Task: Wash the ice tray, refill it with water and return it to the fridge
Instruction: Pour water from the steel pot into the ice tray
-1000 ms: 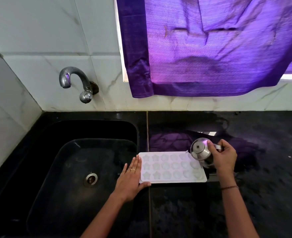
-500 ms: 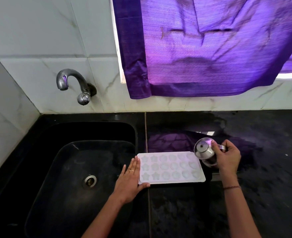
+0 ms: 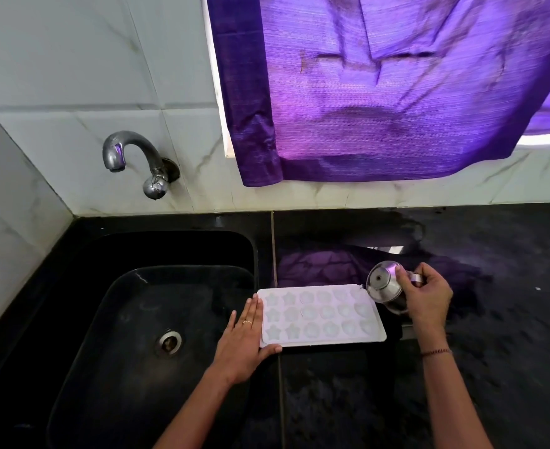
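- Eighteen moulds, three rows of six, fill the white ice tray; I see star shapes toward its left end and rounder ones toward its right. They all look pale, and I cannot tell how much water is in them.
- I see a small steel vessel tipped on its side at the tray's far right corner, one round end facing my camera. Its inside is hidden from me.
- To the left is the black sink, with a metal drain in its floor and a curved tap on the tiled wall above it.
- The tray lies flat on the black worktop, just right of the sink and between the two hands.
- The left hand lies flat, fingers straight and together along the tray's left short edge. Its thumb touches the near left corner, and one finger wears a ring.
- The right hand has its fingers curled round the steel vessel, holding it just beyond the tray's right end.
- A purple curtain hangs over the window behind.
- A second ago the vessel overlapped the tray's rightmost moulds; now it sits farther right, mostly off the tray. The left hand and the tray have kept their places.
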Available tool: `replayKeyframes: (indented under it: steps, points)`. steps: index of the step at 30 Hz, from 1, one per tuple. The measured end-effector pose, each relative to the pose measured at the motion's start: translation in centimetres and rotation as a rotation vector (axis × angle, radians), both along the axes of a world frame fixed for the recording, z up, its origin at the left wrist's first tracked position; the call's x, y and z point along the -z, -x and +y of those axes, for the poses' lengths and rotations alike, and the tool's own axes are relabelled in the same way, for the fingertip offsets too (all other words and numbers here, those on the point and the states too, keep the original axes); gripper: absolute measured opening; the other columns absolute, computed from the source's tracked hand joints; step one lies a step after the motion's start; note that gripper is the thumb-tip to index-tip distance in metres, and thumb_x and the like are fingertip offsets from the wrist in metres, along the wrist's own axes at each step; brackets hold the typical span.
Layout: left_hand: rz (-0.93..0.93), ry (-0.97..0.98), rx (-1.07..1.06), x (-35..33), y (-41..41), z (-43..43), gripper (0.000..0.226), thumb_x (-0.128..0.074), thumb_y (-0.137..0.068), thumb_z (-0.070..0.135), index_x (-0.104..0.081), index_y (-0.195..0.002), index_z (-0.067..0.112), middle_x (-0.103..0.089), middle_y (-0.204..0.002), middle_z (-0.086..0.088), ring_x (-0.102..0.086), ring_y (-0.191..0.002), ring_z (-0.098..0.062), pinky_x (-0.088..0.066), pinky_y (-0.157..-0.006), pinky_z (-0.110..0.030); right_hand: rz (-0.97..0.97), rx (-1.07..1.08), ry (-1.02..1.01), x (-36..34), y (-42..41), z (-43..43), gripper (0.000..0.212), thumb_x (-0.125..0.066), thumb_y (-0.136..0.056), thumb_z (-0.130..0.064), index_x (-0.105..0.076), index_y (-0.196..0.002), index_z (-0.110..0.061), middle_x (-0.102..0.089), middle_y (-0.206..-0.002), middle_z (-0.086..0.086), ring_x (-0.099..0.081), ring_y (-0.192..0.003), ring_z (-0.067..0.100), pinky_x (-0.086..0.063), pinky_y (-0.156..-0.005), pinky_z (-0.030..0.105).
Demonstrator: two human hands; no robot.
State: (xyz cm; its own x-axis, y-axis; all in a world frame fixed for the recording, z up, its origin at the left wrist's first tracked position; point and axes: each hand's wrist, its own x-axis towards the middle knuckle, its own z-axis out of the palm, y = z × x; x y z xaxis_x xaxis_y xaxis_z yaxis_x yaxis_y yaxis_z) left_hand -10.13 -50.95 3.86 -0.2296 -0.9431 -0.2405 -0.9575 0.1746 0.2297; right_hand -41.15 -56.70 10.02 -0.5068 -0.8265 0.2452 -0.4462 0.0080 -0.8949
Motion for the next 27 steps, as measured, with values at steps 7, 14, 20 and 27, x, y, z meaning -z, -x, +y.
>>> replayKeyframes:
  steps: [7, 14, 20, 27]
  points:
    - [0.004, 0.006, 0.002, 0.2, -0.1, -0.1, 0.112, 0.01, -0.054, 0.085, 0.029, -0.137, 0.013, 0.03, -0.147, 0.003, 0.023, -0.139, -0.009, 0.011, -0.114, -0.032, 0.017, 0.003, 0.016, 0.0, 0.1, 0.0, 0.047, -0.071, -0.081, -0.016, -0.032, -0.055, -0.014, -0.036, -0.054, 0.005, -0.029, -0.053, 0.015, -0.03, -0.045, 0.014]
    - [0.018, 0.001, -0.008, 0.0, 0.0, 0.0, 0.108, 0.002, -0.057, 0.081, 0.028, -0.137, 0.014, 0.029, -0.147, 0.004, 0.021, -0.141, -0.009, 0.01, -0.116, -0.032, -0.026, 0.027, 0.017, 0.7, 0.5, 0.0, 0.043, -0.07, -0.082, -0.017, -0.036, -0.058, -0.007, -0.034, -0.053, 0.002, -0.027, -0.049, 0.008, -0.028, -0.043, 0.014]
    - [0.012, 0.002, -0.01, 0.1, 0.0, -0.1, 0.108, 0.003, -0.057, 0.081, 0.028, -0.138, 0.013, 0.029, -0.147, 0.004, 0.021, -0.141, -0.009, 0.01, -0.115, -0.032, -0.157, 0.072, 0.028, 1.2, 0.9, -0.2, 0.043, -0.069, -0.083, -0.014, -0.035, -0.057, -0.009, -0.028, -0.053, -0.003, -0.027, -0.045, 0.005, -0.024, -0.044, 0.016]
    - [0.002, 0.003, -0.008, 0.2, -0.1, 0.0, 0.108, 0.004, -0.057, 0.082, 0.028, -0.138, 0.013, 0.03, -0.147, 0.004, 0.024, -0.138, -0.009, 0.011, -0.113, -0.031, -0.293, 0.072, 0.05, 1.1, 1.5, 0.0, 0.047, -0.068, -0.083, -0.01, -0.03, -0.056, -0.018, -0.028, -0.055, -0.003, -0.024, -0.045, 0.003, -0.024, -0.045, 0.015]
